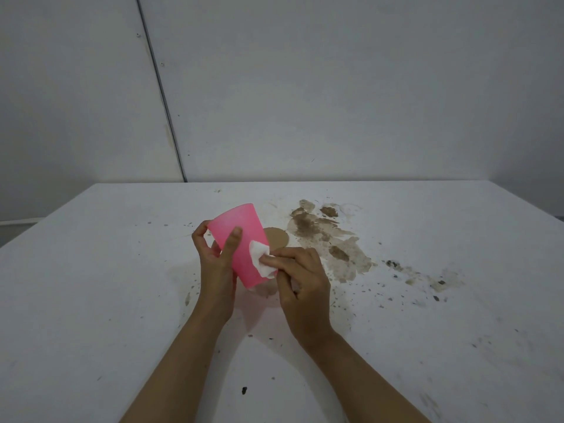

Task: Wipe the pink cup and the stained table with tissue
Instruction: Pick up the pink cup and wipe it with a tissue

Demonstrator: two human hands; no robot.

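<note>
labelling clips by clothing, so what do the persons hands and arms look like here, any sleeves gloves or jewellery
Both forearms are bare up to the bottom edge of the frame: no sleeves show. The left hand and the right hand wear no gloves, and no rings, watch or bracelets can be seen. Fingernails look short and unpainted.

A translucent pink plastic cup (241, 236) is held tilted above the table, wide end up and away, narrow base toward the camera. A small folded white tissue (260, 258) is pressed against its outer wall. The white table (106, 270) carries brown dried smears and scattered dark specks right of the cup.
</note>
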